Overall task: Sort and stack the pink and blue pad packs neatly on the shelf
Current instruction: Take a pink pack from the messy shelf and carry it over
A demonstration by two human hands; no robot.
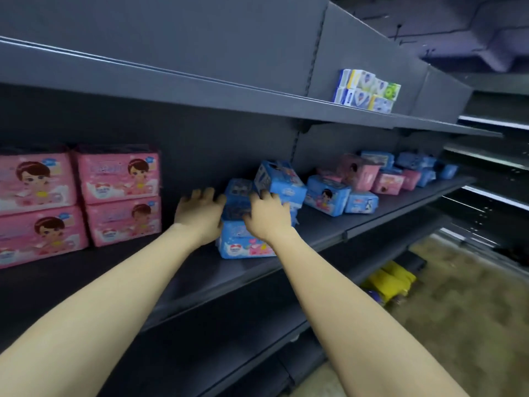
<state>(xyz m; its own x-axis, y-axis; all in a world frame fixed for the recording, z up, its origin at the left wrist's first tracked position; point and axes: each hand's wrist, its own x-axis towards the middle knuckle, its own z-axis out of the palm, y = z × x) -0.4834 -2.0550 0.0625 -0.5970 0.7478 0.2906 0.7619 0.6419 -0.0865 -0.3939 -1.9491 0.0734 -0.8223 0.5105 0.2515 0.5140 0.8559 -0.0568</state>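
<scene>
Pink pad packs (pixel 117 193) stand stacked two high in neat columns at the left of the dark shelf (pixel 171 270). In the middle sits a small pile of blue pad packs (pixel 243 242). My left hand (pixel 200 213) presses against the pile's left side, fingers spread. My right hand (pixel 266 213) lies over the pile's right side, touching a tilted blue pack (pixel 280 179) on top. Further right, loose blue packs (pixel 326 194) and pink packs (pixel 363 173) lie mixed and unsorted.
The upper shelf carries several small white and blue boxes (pixel 366 91) at the right. Yellow packages (pixel 386 282) lie low on the bottom shelf near the speckled floor (pixel 458 310). Bare shelf surface lies between the pink stacks and the blue pile.
</scene>
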